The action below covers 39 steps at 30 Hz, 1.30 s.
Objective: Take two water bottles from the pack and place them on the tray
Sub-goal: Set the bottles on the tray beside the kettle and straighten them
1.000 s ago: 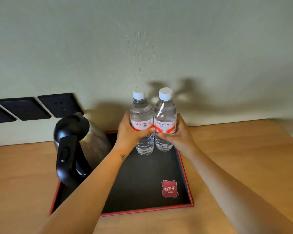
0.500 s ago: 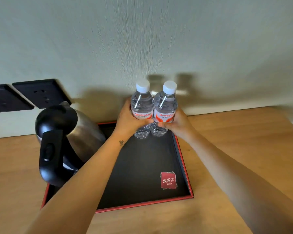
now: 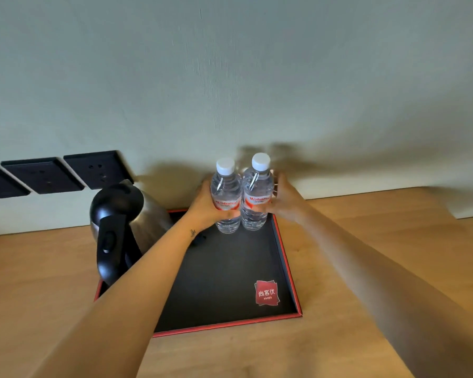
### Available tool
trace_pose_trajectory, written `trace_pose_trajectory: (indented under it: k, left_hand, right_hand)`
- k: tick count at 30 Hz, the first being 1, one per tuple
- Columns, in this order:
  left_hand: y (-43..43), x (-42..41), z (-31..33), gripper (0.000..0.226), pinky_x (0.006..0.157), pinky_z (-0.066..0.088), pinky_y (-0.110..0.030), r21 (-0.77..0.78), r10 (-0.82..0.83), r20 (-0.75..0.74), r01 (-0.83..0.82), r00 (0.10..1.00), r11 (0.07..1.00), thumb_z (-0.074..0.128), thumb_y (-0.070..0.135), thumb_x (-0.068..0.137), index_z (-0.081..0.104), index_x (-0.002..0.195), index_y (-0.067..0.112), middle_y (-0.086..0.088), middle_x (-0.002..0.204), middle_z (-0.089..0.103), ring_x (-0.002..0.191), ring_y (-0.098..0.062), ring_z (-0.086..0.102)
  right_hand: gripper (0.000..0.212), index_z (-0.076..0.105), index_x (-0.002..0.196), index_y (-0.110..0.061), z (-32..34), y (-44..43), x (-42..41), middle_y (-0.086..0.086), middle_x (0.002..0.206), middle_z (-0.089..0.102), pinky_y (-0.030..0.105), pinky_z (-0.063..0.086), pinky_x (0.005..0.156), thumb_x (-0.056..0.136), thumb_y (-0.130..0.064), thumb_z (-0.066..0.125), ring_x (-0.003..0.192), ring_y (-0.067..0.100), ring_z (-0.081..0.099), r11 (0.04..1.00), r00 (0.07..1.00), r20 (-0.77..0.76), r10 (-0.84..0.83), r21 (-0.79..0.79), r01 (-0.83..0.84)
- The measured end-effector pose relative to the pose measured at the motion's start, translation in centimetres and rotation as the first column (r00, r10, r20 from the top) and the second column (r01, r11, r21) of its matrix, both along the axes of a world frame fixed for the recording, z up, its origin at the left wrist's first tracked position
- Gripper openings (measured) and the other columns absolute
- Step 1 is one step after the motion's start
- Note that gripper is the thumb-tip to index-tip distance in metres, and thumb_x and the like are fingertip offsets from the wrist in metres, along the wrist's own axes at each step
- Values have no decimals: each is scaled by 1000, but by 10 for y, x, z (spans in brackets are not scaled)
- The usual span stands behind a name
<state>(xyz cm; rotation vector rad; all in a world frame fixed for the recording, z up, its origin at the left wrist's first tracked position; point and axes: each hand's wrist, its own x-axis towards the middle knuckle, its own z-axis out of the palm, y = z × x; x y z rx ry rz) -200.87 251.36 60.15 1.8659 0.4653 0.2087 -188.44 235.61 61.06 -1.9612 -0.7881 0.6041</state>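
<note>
While the kettle (image 3: 126, 222) sits on the tray's (image 3: 286, 268) left side, both bottles have come down since a second ago and now seem to stand upright at its far edge, touching. The left hand (image 3: 204, 207) wraps the left bottle (image 3: 225, 197); the right hand (image 3: 286, 200) wraps the right bottle (image 3: 257, 193), fingers clamped. Placement looks nearly done; letting go remains.

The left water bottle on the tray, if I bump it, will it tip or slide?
Left water bottle looks tall, narrow and full, so probably tips readily. Its thin plastic likely flexes under the left hand. The tray rim may stop sliding.
</note>
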Motion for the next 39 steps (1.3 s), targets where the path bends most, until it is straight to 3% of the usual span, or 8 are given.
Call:
trace_pose_trajectory:
  k: [4,7,9,12,18,25,30,39]
  left_hand:
    - [10,-4,31,99,105,40,-47,145,94,-89,-81,992,986,85,34,54,32,136,15,-12,140,44,125,-26,47]
    - [13,4,61,77,85,45,-33,291,190,-19,-177,982,940,82,33,61,46,126,13,-11,125,55,100,-21,54]
    - [11,9,78,62,73,39,-27,391,208,0,-192,978,900,79,39,64,55,115,13,-7,106,60,87,-17,52]
    - [3,14,90,50,69,37,-26,472,226,-35,-183,973,862,76,45,65,61,97,9,-8,87,61,79,-19,54]
    - [-7,17,92,48,76,38,-26,543,209,-68,-139,976,828,71,36,74,62,108,3,-18,107,66,96,-28,59]
    - [-3,14,92,40,83,40,-29,613,118,-95,-35,989,789,67,26,78,62,112,5,-16,115,65,105,-30,57]
    - [1,14,92,31,80,35,-24,608,3,-125,74,992,791,65,15,79,64,110,11,-13,115,65,102,-28,56]
    - [7,14,95,40,82,36,-23,582,-160,-118,199,980,789,50,-8,77,67,105,15,-11,113,66,95,-14,51]
  right_hand:
    - [66,40,124,-10,39,-4,6,6,121,54,21,41,80,71,-20,77,101,18,53,1000,990,144,3,23,-6]
    - [54,50,120,-10,68,1,9,4,106,56,2,38,63,73,-21,75,80,9,51,998,964,267,-19,63,2]
    - [46,55,112,-10,83,7,9,5,95,58,15,42,65,74,-28,74,70,9,51,1000,925,379,1,7,-4]
    - [45,58,104,-14,91,17,6,6,85,58,31,41,66,73,-43,70,78,21,53,984,875,481,53,-172,35]
    - [41,60,97,-12,92,22,-1,12,91,65,29,34,63,71,-41,73,88,29,58,963,803,591,71,-252,100]
    - [34,59,106,-6,95,22,3,19,105,65,27,32,70,78,-22,69,99,33,57,952,796,568,212,-305,-36]
    - [27,62,104,-9,99,15,8,12,110,66,22,28,67,78,-6,66,90,23,57,935,785,548,288,-338,-106]
    - [30,63,103,-8,98,12,12,12,115,65,36,43,86,78,8,58,106,29,55,918,780,501,375,-320,-235]
